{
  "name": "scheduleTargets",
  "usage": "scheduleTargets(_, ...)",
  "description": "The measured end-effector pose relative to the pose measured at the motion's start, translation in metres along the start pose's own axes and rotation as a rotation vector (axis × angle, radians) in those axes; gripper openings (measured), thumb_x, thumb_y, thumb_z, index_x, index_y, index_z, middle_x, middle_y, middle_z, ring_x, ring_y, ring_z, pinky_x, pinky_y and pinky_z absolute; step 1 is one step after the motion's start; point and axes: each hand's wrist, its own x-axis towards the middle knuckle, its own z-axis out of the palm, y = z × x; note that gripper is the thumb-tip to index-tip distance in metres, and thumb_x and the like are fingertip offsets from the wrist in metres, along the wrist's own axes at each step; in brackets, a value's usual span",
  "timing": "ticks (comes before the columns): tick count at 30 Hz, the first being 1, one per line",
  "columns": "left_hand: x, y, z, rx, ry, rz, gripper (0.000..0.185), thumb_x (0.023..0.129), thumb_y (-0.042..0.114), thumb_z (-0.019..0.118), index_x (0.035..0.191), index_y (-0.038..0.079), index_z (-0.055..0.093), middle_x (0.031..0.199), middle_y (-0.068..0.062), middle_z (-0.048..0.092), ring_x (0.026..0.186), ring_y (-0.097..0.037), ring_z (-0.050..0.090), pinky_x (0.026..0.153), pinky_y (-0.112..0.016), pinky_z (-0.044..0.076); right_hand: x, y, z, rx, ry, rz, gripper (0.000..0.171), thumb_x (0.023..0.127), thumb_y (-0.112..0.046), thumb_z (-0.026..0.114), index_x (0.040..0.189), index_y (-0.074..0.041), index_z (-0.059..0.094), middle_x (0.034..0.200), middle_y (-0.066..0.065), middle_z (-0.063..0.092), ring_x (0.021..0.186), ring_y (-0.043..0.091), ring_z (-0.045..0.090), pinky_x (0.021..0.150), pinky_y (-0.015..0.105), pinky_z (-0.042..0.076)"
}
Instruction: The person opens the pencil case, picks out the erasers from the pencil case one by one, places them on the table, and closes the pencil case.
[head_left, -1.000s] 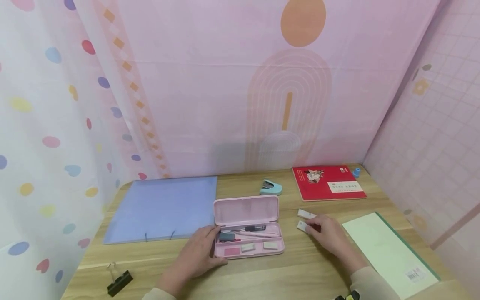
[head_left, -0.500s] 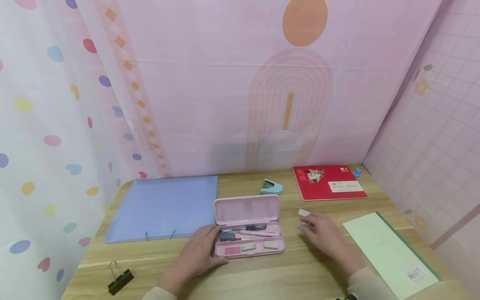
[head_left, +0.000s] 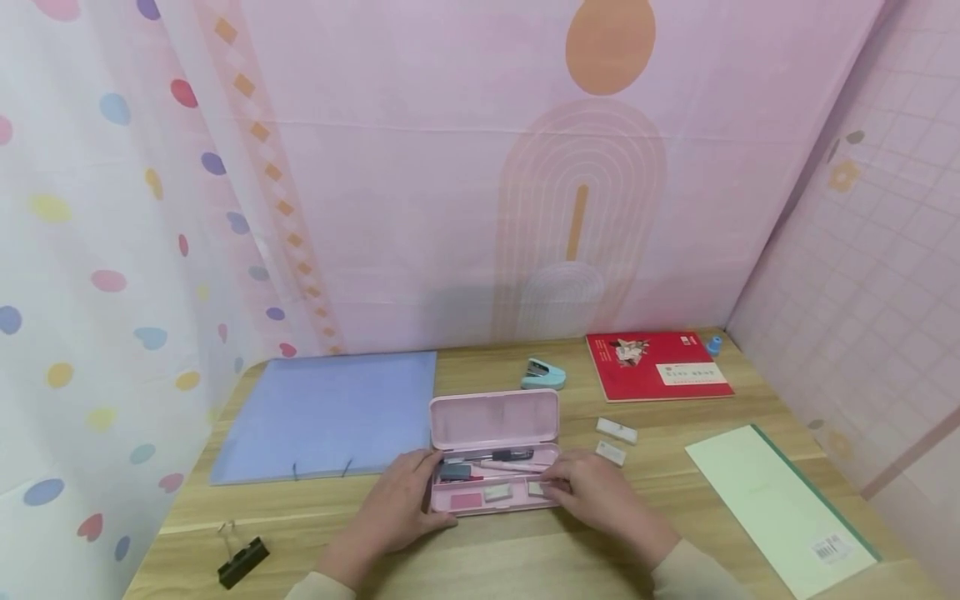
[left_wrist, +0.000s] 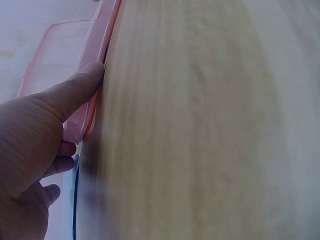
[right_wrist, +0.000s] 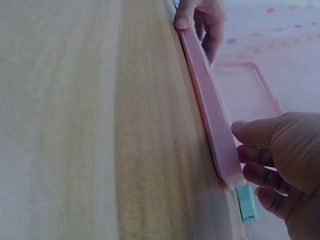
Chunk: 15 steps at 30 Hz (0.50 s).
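An open pink pencil case [head_left: 493, 419] lies on the wooden table, lid raised at the back. My left hand [head_left: 401, 504] grips its left end, thumb along the front wall in the left wrist view. My right hand [head_left: 600, 496] is at the right end, fingertips beside a small pale eraser [head_left: 536, 489] that they partly cover. In the right wrist view its thumb and fingers stand apart. A second pale eraser [head_left: 497, 492] and a pink block [head_left: 466, 501] share the front compartment. Pens [head_left: 512, 455] and a dark grey piece [head_left: 454, 472] lie behind.
Two white erasers, one [head_left: 617, 431] behind the other [head_left: 611, 452], lie right of the case. Around are a blue folder [head_left: 330, 417], black binder clip [head_left: 243, 563], teal stapler [head_left: 543, 374], red notebook [head_left: 652, 367], small blue object [head_left: 714, 345] and pale green booklet [head_left: 780, 504].
My right hand has left the two white erasers on the table and moved left to the pencil case's right end. My left hand has stayed on the case.
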Motion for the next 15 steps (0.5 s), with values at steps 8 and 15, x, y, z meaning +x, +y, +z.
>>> scheduleTargets(8, 0.0, 0.001, -0.001, -0.003, -0.001, 0.004, 0.101, 0.067, 0.061, 0.077, 0.139, -0.002, 0.045, 0.135, -0.016, 0.051, 0.124, -0.031, 0.047, 0.109, -0.046, 0.035, 0.008, -0.001, -0.001, -0.013, -0.089, 0.038, 0.015, 0.083, -0.027, 0.077, 0.096, -0.021, 0.078, 0.086, -0.014, 0.069, 0.078, 0.002, 0.059, 0.07, 0.027, 0.054)
scheduleTargets(15, 0.0, 0.001, -0.001, -0.01, 0.008, 0.007, 0.101, 0.067, 0.06, 0.078, 0.139, -0.002, 0.045, 0.135, -0.016, 0.051, 0.124, -0.031, 0.047, 0.109, -0.046, 0.036, 0.015, -0.005, -0.007, 0.024, -0.171, 0.086, 0.018, 0.082, -0.028, 0.077, 0.099, -0.022, 0.078, 0.086, -0.014, 0.069, 0.073, 0.001, 0.056, 0.066, 0.023, 0.051)
